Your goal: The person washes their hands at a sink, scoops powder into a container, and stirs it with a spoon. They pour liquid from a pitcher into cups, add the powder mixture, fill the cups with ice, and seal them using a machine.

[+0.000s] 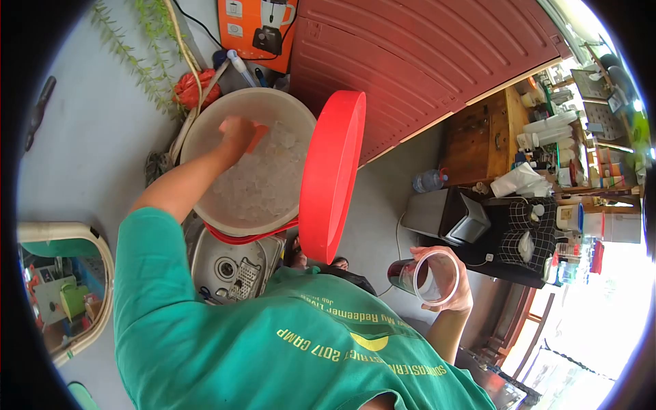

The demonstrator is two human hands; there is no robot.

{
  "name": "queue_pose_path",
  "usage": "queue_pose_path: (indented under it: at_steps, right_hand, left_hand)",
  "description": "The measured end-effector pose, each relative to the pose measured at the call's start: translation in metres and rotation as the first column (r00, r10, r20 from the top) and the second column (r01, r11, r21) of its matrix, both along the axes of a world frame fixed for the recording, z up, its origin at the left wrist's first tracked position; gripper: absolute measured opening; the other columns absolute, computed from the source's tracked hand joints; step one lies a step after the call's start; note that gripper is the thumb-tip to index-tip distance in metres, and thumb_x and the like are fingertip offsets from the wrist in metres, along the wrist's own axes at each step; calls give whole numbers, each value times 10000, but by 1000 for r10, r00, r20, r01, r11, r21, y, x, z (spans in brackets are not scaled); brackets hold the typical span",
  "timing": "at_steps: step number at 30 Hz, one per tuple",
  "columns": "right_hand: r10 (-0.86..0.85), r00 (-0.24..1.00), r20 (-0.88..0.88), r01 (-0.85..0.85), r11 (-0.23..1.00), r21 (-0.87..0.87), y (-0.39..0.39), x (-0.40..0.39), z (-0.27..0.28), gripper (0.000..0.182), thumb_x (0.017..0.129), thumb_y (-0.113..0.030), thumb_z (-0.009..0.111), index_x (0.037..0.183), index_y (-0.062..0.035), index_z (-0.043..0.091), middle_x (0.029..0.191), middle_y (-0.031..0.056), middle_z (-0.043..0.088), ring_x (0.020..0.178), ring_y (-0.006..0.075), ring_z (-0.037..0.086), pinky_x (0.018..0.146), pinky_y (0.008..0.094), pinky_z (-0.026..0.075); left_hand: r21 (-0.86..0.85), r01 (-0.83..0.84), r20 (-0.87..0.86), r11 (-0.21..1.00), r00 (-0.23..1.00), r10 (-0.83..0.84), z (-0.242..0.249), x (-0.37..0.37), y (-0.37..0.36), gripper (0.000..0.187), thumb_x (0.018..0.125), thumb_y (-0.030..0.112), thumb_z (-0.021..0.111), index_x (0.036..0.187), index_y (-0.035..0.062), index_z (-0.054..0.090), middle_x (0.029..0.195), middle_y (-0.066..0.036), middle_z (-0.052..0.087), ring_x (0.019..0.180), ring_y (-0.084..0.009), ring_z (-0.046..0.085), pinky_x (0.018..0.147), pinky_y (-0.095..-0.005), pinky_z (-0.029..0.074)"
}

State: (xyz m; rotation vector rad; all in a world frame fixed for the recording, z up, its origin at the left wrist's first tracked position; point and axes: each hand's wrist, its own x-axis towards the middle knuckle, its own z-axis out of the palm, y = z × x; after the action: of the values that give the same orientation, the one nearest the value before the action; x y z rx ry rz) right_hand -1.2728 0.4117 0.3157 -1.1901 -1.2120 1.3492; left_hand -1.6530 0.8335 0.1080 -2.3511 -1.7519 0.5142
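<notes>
My left hand reaches into a large whitish tub, its fingers closed around an orange-red scoop. The scoop touches the ice, loose clear pieces that cover the inside of the tub. A big red lid stands tilted on edge at the tub's right side. Out to the right, my right hand is wrapped around a clear plastic cup. The cup is tilted, its mouth toward me, with something dark red toward its bottom.
A steel sink lies below the tub. Beyond it stand a red ribbed panel and an orange blender box. At right are a grey bin-like container, a water bottle and crowded shelves. A framed mirror hangs left.
</notes>
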Motion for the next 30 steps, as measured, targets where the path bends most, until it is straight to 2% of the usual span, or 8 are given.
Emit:
queue_pose_path:
  at_steps: [6,8,12,14,17,23,24,30]
  right_hand:
    - [-16,1000,-23,16,1000,-23,1,-11,-1,949,434,-211,999,1252,37,590,1280,208,622,1276,333,569,1093,474,417]
    - [-1,1000,-5,1,1000,-21,2,-12,2,958,436,-230,1002,1258,36,588,1278,205,623,1274,330,570,1099,475,411]
    - [3,1000,-29,-3,1000,9,-2,-6,-7,1024,451,-275,1027,1293,54,548,1250,181,631,1293,353,548,1107,505,411]
    - [-16,1000,-20,15,999,-35,-4,-14,-4,1021,451,-273,1026,1292,55,549,1248,184,632,1294,352,548,1106,507,410]
    - [-20,1000,16,21,998,-51,-1,-18,-2,1014,457,-271,1025,1290,58,550,1251,192,630,1301,351,546,1104,511,409]
    - [44,999,23,-46,994,95,5,-22,9,943,424,-216,1007,1235,54,611,1251,202,640,1214,334,615,1128,497,386]
    - [14,998,55,-19,995,102,11,-32,19,931,428,-263,1008,1207,70,622,1195,205,660,1202,359,619,1142,551,362]
    - [23,999,-49,-9,963,270,36,-74,46,935,463,-256,983,1240,86,593,1170,231,669,1188,377,620,1124,588,372]
  left_hand:
    - [-231,270,-132,935,943,-305,22,25,28,200,903,229,628,963,172,810,953,-49,772,915,-260,744,725,-436,585]
    - [-126,374,-73,919,920,-385,18,6,28,191,885,189,640,971,151,806,981,-60,770,936,-281,741,752,-426,582]
    - [-51,283,93,958,956,-278,-22,-1,6,185,859,151,652,960,135,806,929,-63,766,886,-272,746,684,-421,602]
    - [-162,382,-91,910,912,-399,-40,-16,19,171,824,106,671,938,130,795,934,-83,759,922,-285,739,745,-426,594]
    - [-303,435,-1,848,890,-456,-26,-33,23,189,757,78,707,925,129,778,946,-107,750,969,-301,726,823,-433,573]
    - [-417,335,100,845,941,-324,-62,-38,10,286,750,36,656,993,134,771,1043,-139,738,1017,-337,705,848,-465,563]
    - [-413,337,105,846,940,-323,-51,-37,7,286,750,36,656,993,134,771,1043,-139,738,1017,-337,705,848,-465,563]
    - [-393,368,383,843,899,-214,-49,-40,-1,354,733,51,645,1042,187,752,1054,-129,734,1026,-350,688,881,-487,547]
